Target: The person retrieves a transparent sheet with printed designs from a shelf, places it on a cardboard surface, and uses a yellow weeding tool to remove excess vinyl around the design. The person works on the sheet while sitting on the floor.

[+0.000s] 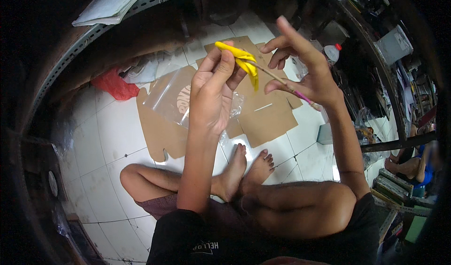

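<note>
My left hand (213,84) is raised in front of me, its thumb and fingers pinching a yellow petal-like piece (242,54), folded and soft-looking. From that piece a thin brown stick (272,74) slants down to the right, with a magenta band (303,96) near its far end. My right hand (310,70) is held up beside the stick with thumb and fingers spread apart. The stick's lower part crosses in front of the right thumb and palm; whether it touches the skin I cannot tell. The left fingertips are partly hidden by the yellow piece.
Flattened brown cardboard (270,121) and a clear plastic bag (167,93) lie on white floor tiles before my crossed legs. A red plastic bag (115,84) sits at the left. Cluttered metal shelving (385,93) stands at the right; another person's leg (404,166) shows beyond it.
</note>
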